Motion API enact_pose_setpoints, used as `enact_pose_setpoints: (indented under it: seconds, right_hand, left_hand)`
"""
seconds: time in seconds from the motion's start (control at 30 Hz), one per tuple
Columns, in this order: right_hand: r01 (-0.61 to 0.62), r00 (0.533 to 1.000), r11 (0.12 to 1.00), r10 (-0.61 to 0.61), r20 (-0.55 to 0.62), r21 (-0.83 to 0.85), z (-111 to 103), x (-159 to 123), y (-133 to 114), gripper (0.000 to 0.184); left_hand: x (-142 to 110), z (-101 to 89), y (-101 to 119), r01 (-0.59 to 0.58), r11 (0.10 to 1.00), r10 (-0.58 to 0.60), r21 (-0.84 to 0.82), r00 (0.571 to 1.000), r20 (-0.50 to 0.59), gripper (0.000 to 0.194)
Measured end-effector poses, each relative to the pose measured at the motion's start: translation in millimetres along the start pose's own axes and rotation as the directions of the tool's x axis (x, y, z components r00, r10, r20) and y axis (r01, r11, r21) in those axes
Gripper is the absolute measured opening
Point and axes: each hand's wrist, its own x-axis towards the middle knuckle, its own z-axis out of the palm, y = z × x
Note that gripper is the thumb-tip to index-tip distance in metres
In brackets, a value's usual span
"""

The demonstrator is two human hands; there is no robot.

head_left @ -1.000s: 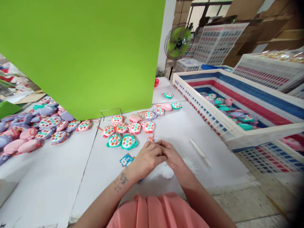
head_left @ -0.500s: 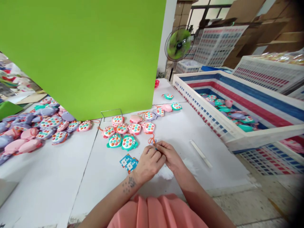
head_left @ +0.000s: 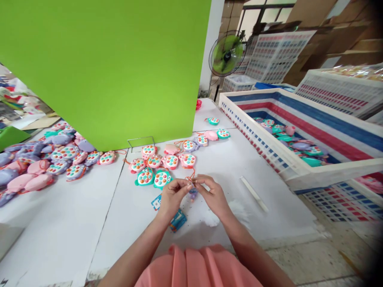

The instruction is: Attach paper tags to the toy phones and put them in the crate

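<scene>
Head view, sole view available. The left hand and the right hand meet at the fingertips, each in a narrow pinch at an orange cord. A small purple toy sits directly below the fingertips, between the two hands; whether it hangs or rests on the table cannot be determined. The exact grip on the cord is partly hidden.

Risks, as judged. The cord is thin and each hold is small: a slip of either pinch could let the purple toy drop, or draw the cord into a tangle. The cord's loop stands just beyond the fingertips, near the other toys, so it could snag on one of them.

A green toy lies just beyond the left fingers; a sideways sweep of that hand could knock it. A blue card lies beside the left wrist, where the forearm could drag or bend it. A white strip lies to the right of the right hand, and an outward elbow movement could displace it.
</scene>
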Motion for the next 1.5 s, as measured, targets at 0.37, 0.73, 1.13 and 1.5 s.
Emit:
enact_pose_setpoints:
  seconds: [0.37, 0.73, 1.13, 1.5]
  right_hand:
    - [0.287, 0.958, 0.903, -0.269, 0.101, -0.318, 4, -1, -16, 0.012]
    - [0.342, 0.938, 0.788, -0.315, 0.143, -0.512, 6, -5, -24, 0.018]
    - [0.352, 0.934, 0.77, -0.321, 0.154, -0.533, 4, -7, -25, 0.019]
    - [0.37, 0.922, 0.779, -0.375, 0.098, -0.506, 4, -9, -30, 0.022]
  left_hand:
    - [2, -15.7, -6, -0.175, 0.962, 0.177, 0.212, 0.984, 0.008, 0.011]
    - [-1, -17.5, -6, -0.259, 0.906, 0.245, 0.334, 0.966, 0.085, 0.013]
    - [-2, -16.8, 0, -0.285, 0.881, 0.251, 0.378, 0.958, 0.138, 0.014]
    - [-3, -16.7, 5, -0.153, 0.911, 0.117, 0.382, 0.986, 0.117, 0.016]
